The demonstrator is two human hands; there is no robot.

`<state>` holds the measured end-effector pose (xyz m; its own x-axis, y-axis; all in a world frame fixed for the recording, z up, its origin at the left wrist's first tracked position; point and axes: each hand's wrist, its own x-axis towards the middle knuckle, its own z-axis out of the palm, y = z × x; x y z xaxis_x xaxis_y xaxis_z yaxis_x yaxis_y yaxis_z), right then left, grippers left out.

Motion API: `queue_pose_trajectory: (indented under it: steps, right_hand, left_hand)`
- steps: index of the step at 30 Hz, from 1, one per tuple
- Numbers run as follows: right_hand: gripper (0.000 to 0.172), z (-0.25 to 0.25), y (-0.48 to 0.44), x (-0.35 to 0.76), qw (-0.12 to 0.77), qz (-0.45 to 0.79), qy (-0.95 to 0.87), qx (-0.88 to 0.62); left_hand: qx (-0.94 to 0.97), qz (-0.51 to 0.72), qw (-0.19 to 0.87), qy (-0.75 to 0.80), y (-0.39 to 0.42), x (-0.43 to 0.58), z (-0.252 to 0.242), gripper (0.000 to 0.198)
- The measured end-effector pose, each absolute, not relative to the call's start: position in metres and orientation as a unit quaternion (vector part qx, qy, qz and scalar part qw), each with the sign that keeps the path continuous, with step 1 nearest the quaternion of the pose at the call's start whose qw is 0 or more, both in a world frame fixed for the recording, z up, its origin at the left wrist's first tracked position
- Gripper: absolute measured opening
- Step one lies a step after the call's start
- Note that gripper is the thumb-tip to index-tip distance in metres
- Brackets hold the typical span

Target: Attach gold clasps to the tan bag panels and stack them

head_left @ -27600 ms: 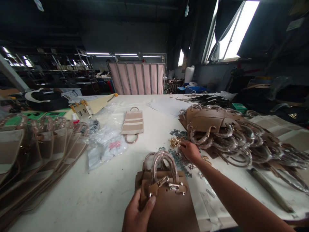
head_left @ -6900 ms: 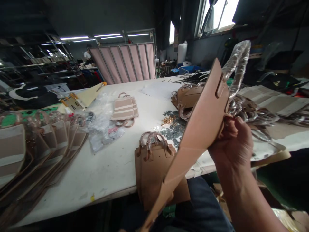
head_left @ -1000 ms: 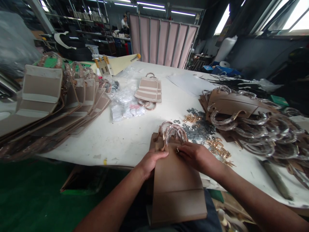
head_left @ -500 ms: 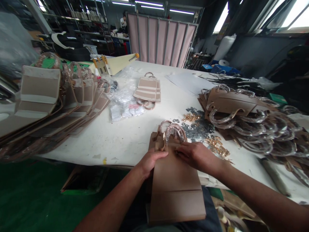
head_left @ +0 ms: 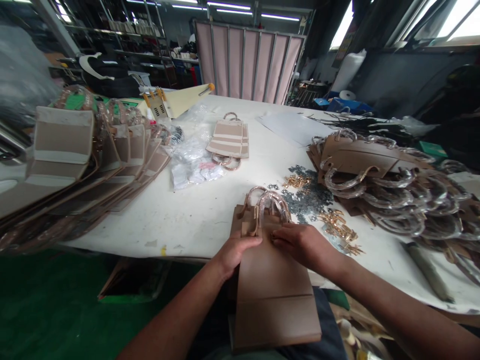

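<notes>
A brown handbag piece lies across my lap and the table's near edge. Its arched handles, wrapped in clear plastic, point away from me. My left hand grips its left side, thumb laid on the front below the handle and fingers hidden behind. Close to the base of the right-hand handle end, my right hand is closed in a pinch, its fingertips against the bag's front. A small gold-coloured fitting shows at those fingertips, mostly covered. Beyond that hand lie loose gold metal fittings and flat dark metal plates.
Stacked brown bag pieces with wrapped handles stand at right; more bag pieces lean at left. One bag piece lies mid-table beside crumpled clear plastic. White paper and a grey roll are also on the table.
My right hand has shifted very slightly left, its fingertips still against the bag. The left hand keeps its hold, and the bag stays in nearly the same place.
</notes>
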<state>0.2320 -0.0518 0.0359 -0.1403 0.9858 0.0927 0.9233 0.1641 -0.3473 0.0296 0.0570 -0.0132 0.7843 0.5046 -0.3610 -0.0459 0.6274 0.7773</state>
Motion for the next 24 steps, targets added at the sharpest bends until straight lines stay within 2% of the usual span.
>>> queue_pose_trajectory:
  steps: [10,16,19,24]
  right_hand:
    - [0.010,0.027,-0.055,0.232,0.167,0.113,-0.719,-0.665]
    - [0.028,0.023,-0.052,0.233,0.172,0.103,-0.770,-0.605]
    - [0.029,0.021,-0.054,0.229,0.177,0.066,-0.768,-0.612]
    - [0.019,0.014,-0.064,0.229,0.265,0.082,-0.713,-0.644]
  left_hand:
    - [0.416,0.156,0.854,0.272,0.058,0.030,-0.016,0.035]
    - [0.403,0.163,0.852,0.292,0.058,0.030,-0.019,0.035]
    - [0.405,0.168,0.849,0.294,0.058,0.031,-0.018,0.033]
    - [0.403,0.161,0.858,0.273,0.057,0.030,-0.017,0.034]
